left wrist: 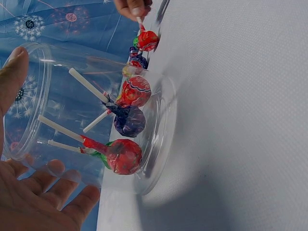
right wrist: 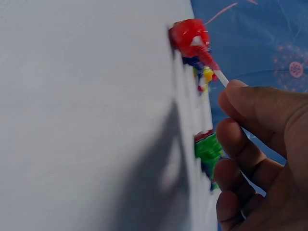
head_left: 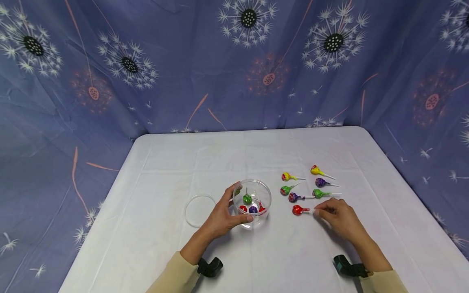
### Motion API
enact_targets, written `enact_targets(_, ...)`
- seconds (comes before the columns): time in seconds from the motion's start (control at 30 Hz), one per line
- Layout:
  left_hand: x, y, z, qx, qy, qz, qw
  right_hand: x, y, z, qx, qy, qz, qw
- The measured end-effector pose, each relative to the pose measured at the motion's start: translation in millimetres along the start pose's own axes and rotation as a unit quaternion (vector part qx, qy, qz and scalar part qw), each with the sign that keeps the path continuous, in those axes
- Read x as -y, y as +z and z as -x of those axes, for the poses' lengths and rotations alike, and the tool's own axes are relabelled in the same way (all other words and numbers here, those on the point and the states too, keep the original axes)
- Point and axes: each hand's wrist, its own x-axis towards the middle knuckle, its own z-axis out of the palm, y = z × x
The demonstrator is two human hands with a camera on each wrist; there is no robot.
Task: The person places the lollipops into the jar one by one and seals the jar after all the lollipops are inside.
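My left hand [head_left: 223,216] grips a clear plastic jar [head_left: 253,221] from its left side, thumb at the front and fingers behind. Inside the jar lie several wrapped lollipops, among them a green one [head_left: 247,199], a purple one [left wrist: 130,121] and a red one [left wrist: 124,157]. To the right, my right hand [head_left: 340,217] pinches the white stick of a red lollipop [head_left: 297,210] between thumb and forefinger. In the right wrist view that red lollipop [right wrist: 190,37] points away from the fingertips, close over the white cloth.
Beyond my right hand lie more lollipops: yellow ones [head_left: 286,176] [head_left: 316,170], purple ones [head_left: 293,197] [head_left: 320,182] and green ones [head_left: 285,190] [head_left: 318,193]. A clear ring-shaped lid [head_left: 187,211] lies left of the jar. White cloth covers the table [head_left: 165,162]; a blue dandelion-patterned curtain [head_left: 176,73] hangs behind.
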Motion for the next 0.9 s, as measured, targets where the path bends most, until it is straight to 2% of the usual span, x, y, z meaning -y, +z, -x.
enact_targets(0.17,-0.5,0.0,-0.1,-0.001,0.002,-0.001,1.0000,11,-7.2,-3,-0.032,-0.029,-0.014,0.999)
enact_targets(0.43,27.3,4.6,-9.8,-0.008,0.005,-0.011,0.9999,34,-16.6,-9,-0.079,-0.088,-0.049,0.992)
enact_targets(0.53,32.5,4.4,-11.2,-0.008,0.013,-0.014,0.9998,48,-21.1,-11,-0.086,-0.096,-0.073,0.989)
enact_targets(0.77,32.8,3.6,-11.5,-0.008,0.020,-0.021,0.9995,84,-32.7,-19,-0.092,-0.122,-0.132,0.979)
enact_targets(0.9,32.2,4.1,-10.8,-0.008,0.019,-0.024,0.9995,102,-34.8,-25,-0.096,-0.146,-0.145,0.974)
